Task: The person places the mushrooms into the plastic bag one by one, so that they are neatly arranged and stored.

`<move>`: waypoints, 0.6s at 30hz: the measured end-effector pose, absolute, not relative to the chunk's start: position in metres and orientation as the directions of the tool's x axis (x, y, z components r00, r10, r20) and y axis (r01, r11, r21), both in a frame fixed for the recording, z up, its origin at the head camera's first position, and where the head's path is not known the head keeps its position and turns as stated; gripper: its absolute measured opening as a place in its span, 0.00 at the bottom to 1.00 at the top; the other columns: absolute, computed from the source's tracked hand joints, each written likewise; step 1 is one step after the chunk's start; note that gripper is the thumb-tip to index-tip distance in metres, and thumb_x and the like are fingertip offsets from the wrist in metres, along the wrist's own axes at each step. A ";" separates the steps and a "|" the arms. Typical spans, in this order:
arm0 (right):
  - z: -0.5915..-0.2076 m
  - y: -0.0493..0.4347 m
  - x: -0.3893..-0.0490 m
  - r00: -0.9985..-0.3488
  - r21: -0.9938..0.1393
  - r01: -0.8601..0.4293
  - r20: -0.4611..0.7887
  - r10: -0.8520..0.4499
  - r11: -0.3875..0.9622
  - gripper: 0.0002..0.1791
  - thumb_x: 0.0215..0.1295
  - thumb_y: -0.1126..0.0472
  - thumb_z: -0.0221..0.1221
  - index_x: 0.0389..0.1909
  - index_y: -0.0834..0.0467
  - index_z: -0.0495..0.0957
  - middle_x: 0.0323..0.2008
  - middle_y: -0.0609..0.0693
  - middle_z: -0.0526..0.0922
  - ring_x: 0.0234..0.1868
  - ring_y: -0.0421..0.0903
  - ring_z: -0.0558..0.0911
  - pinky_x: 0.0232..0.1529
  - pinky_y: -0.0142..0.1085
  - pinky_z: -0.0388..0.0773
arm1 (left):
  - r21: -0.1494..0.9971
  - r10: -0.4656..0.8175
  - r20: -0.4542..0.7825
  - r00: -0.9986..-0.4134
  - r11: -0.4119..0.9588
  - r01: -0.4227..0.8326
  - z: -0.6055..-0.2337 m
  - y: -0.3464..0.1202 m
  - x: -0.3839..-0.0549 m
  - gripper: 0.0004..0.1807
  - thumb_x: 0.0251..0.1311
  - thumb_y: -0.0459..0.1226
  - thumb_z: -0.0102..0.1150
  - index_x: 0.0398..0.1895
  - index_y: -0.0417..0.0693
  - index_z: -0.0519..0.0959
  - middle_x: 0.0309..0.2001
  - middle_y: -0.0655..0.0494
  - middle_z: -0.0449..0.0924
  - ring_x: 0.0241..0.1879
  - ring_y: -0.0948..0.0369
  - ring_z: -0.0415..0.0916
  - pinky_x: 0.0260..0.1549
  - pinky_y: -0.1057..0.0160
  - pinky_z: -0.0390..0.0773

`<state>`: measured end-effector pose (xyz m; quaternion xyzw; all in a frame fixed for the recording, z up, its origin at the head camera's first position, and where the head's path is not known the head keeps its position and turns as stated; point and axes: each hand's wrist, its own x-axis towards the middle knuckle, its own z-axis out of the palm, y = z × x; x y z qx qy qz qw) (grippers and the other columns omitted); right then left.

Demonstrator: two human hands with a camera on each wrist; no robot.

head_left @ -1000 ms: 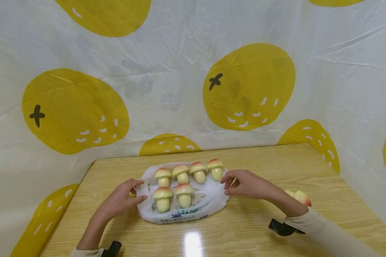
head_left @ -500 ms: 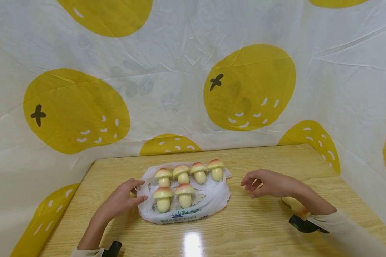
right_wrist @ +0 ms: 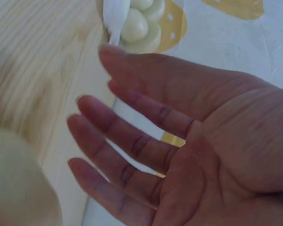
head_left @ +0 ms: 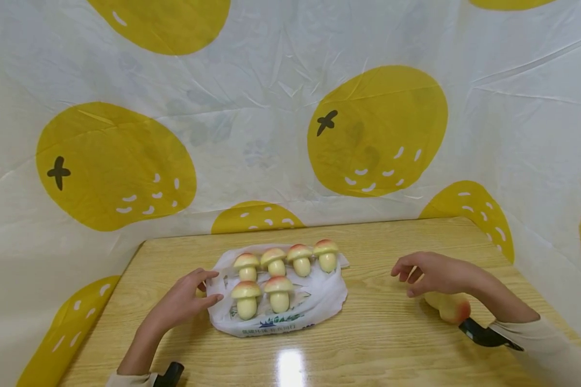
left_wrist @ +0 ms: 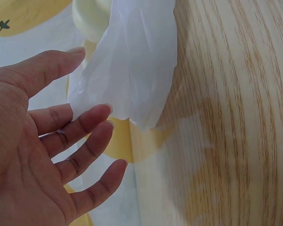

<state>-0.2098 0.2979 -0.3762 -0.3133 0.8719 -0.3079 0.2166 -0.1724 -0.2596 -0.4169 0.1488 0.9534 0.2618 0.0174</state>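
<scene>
Several toy mushrooms with pale yellow stems and reddish caps lie on a white plastic bag [head_left: 321,306]; one is a front-row mushroom [head_left: 279,301], another the back-right mushroom [head_left: 326,262]. At the bag's left edge is my left hand [head_left: 181,301], its fingers relaxed and spread; in the left wrist view the bag's edge [left_wrist: 137,66] meets its fingers without a pinch. My right hand [head_left: 433,274] is off to the right, holding nothing, fingers loosely bent. Below it, partly hidden, lies a pale yellow thing with a reddish end [head_left: 450,307], blurred in the right wrist view.
Everything lies on a wooden table [head_left: 368,349] whose left, back and right edges show. Behind and beside it hangs a white cloth [head_left: 252,134] printed with big yellow fruit.
My right hand has left the bag's right edge and moved right, uncovering more of the pale yellow thing. The left hand, bag and mushrooms stay put.
</scene>
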 end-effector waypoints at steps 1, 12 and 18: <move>-0.376 0.301 -0.210 -0.718 -0.657 -0.418 -0.184 -0.671 0.627 0.20 0.61 0.61 0.70 0.53 0.60 0.79 0.50 0.53 0.81 0.47 0.51 0.82 0.47 0.39 0.81 | 0.503 0.295 0.048 -0.954 0.818 0.278 -0.417 -0.260 -0.172 0.32 0.62 0.47 0.70 0.63 0.36 0.77 0.48 0.53 0.79 0.41 0.62 0.75 0.38 0.62 0.77; -0.372 0.321 -0.209 -0.813 -0.469 -0.335 -0.295 -0.503 0.817 0.27 0.58 0.56 0.73 0.52 0.66 0.77 0.43 0.57 0.83 0.43 0.55 0.81 0.41 0.45 0.79 | 0.497 0.301 0.048 -0.952 0.820 0.284 -0.418 -0.259 -0.174 0.32 0.62 0.47 0.70 0.63 0.36 0.77 0.48 0.54 0.79 0.41 0.62 0.75 0.37 0.62 0.78; -0.378 0.323 -0.208 -0.828 -0.393 -0.286 -0.357 -0.432 0.874 0.26 0.56 0.56 0.74 0.51 0.64 0.77 0.37 0.52 0.81 0.38 0.49 0.80 0.39 0.46 0.78 | 0.496 0.303 0.046 -0.952 0.820 0.286 -0.419 -0.258 -0.174 0.32 0.62 0.47 0.70 0.63 0.37 0.77 0.48 0.54 0.80 0.41 0.62 0.75 0.37 0.62 0.77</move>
